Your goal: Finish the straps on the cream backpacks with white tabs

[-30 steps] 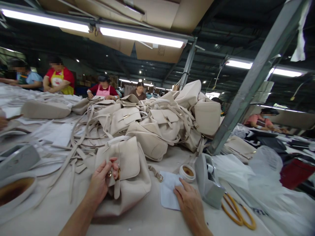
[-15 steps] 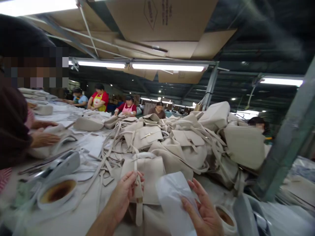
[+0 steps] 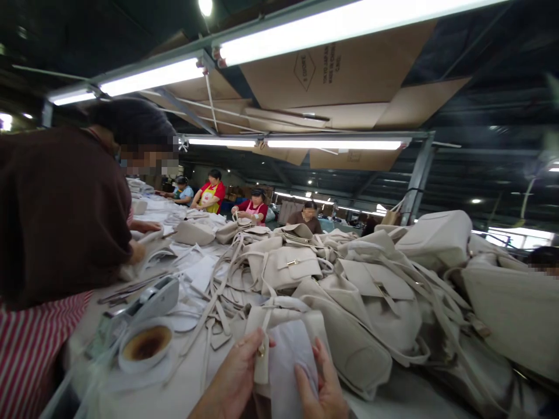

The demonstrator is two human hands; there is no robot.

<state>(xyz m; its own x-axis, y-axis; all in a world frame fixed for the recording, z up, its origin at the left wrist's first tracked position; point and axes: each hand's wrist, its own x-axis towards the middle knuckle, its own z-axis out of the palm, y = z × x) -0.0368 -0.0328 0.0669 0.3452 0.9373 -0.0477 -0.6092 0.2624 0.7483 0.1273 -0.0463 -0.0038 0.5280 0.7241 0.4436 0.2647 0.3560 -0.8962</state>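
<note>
At the bottom centre, my left hand (image 3: 231, 378) is closed, pinching a cream bag strap (image 3: 262, 369) near its small gold-coloured metal fitting. My right hand (image 3: 322, 387) grips a thin whitish sheet of paper (image 3: 286, 355) between thumb and fingers. The sheet stands beside the strap and covers its right side, close to my left fingertips. Behind both hands lies a cream handbag (image 3: 315, 323) with a top handle, partly hidden by the sheet. The lower end of the strap is hidden.
A heap of cream bags (image 3: 358, 291) rises ahead and to the right. On the left are a grey tape dispenser (image 3: 159, 299), a roll of tape (image 3: 168, 352) and loose straps (image 3: 213, 302). A person in a brown top (image 3: 61, 215) leans over the table; others work farther back.
My right hand has brought the paper left, up against the strap in my left hand. The view has swung left and upward, so the leaning person shows more fully.
</note>
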